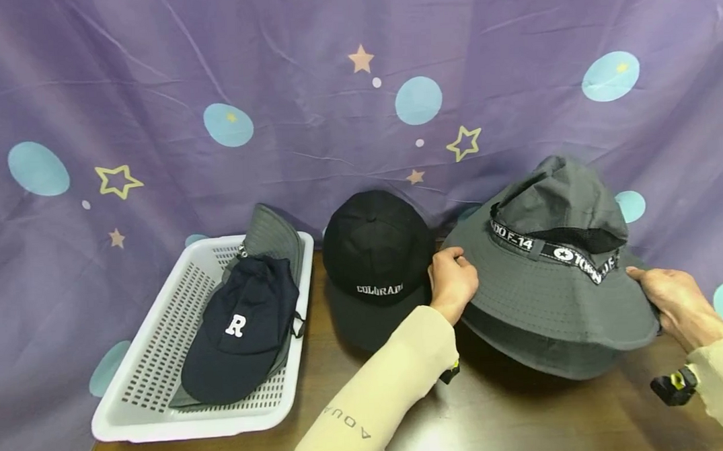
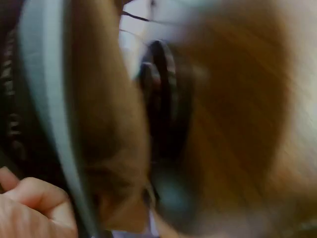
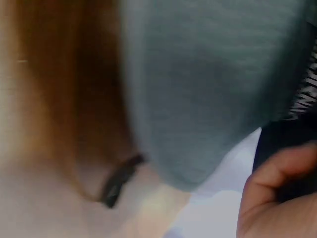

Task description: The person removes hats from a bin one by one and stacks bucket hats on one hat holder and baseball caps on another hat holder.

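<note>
A wide-brimmed grey sun hat (image 1: 534, 292) with a black lettered band is tilted at the right of the head view. My left hand (image 1: 453, 282) pinches the left edge of its brim, beside a black baseball cap (image 1: 375, 252) marked "COLORADO". At the brim's right side my right hand (image 1: 674, 299) grips the edge, thumb on top. A second grey brim edge (image 1: 543, 355) shows below the upper one; whether it belongs to another hat I cannot tell. Both wrist views are blurred, with the left thumb (image 2: 42, 198) and the right hand (image 3: 282, 193) near the brim.
On the left of the wooden table (image 1: 491, 421) stands a white perforated basket (image 1: 155, 349). It holds a navy cap (image 1: 239, 332) with a white "R" on top of a grey hat (image 1: 277, 236). A purple patterned curtain (image 1: 307, 86) hangs right behind the table.
</note>
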`<state>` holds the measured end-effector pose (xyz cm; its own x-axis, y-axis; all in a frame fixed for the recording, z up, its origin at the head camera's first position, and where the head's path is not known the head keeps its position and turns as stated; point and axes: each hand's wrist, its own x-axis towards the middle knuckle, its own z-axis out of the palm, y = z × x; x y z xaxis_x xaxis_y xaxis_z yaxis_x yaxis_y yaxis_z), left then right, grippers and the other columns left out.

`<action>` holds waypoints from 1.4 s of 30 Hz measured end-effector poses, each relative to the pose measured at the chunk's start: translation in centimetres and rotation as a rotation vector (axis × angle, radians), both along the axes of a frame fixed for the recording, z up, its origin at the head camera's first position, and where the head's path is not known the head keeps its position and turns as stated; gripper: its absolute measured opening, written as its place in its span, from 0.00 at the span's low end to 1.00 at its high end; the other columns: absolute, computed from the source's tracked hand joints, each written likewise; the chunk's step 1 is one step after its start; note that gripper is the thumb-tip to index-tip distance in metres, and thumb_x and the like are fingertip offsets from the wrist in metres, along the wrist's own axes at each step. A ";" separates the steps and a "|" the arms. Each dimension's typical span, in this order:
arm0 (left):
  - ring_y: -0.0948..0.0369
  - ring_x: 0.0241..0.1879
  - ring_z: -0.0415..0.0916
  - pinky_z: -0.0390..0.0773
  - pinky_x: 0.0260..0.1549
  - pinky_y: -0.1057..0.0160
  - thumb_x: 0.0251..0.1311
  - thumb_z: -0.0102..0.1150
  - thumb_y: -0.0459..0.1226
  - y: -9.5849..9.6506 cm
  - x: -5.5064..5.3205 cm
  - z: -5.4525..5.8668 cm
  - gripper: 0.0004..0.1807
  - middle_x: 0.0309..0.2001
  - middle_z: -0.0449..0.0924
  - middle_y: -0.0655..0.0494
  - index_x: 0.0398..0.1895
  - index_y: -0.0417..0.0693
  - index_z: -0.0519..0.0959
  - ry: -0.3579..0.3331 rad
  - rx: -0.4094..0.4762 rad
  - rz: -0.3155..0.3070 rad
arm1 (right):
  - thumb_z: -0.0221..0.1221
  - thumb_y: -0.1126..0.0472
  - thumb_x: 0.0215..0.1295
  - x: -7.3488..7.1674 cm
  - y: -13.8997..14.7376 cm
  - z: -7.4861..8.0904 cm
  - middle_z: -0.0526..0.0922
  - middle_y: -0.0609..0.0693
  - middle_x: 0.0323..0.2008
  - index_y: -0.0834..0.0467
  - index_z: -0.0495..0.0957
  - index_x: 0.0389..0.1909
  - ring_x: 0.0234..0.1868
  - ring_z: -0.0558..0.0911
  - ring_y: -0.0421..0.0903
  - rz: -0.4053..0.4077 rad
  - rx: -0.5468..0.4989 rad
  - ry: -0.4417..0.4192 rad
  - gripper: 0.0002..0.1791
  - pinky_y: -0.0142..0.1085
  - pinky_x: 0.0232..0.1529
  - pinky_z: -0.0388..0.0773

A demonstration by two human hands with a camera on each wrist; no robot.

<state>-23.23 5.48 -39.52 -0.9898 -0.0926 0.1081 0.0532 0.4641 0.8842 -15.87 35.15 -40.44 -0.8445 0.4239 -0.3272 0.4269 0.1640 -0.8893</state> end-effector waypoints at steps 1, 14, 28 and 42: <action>0.53 0.43 0.80 0.77 0.44 0.58 0.60 0.53 0.32 -0.1 0.0 -0.4 0.14 0.39 0.85 0.54 0.46 0.46 0.84 0.032 -0.065 -0.022 | 0.46 0.51 0.70 0.3 -0.1 -0.7 0.76 0.42 0.17 0.59 0.71 0.27 0.18 0.77 0.40 0.013 0.010 -0.001 0.17 0.38 0.23 0.79; 0.55 0.33 0.82 0.80 0.25 0.61 0.67 0.49 0.40 1.2 0.5 -3.6 0.19 0.43 0.81 0.45 0.57 0.42 0.74 0.176 -0.905 -0.157 | 0.39 0.50 0.73 1.6 -1.2 -6.1 0.76 0.64 0.26 0.74 0.70 0.42 0.28 0.74 0.54 0.020 0.522 0.080 0.27 0.42 0.23 0.69; 0.53 0.29 0.81 0.77 0.20 0.58 0.65 0.54 0.39 0.9 1.7 -4.4 0.07 0.31 0.81 0.48 0.43 0.50 0.72 0.090 -0.741 -0.181 | 0.38 0.53 0.73 1.7 0.2 -6.1 0.75 0.68 0.32 0.73 0.69 0.43 0.32 0.72 0.56 0.072 0.588 0.077 0.25 0.41 0.25 0.66; 0.52 0.29 0.82 0.78 0.22 0.56 0.70 0.41 0.48 -2.9 6.4 -4.4 0.29 0.30 0.83 0.44 0.64 0.33 0.62 0.090 -0.666 -0.258 | 0.44 0.48 0.71 2.5 0.7 -4.7 0.80 0.68 0.36 0.73 0.69 0.46 0.34 0.77 0.58 0.125 0.674 -0.008 0.27 0.42 0.27 0.67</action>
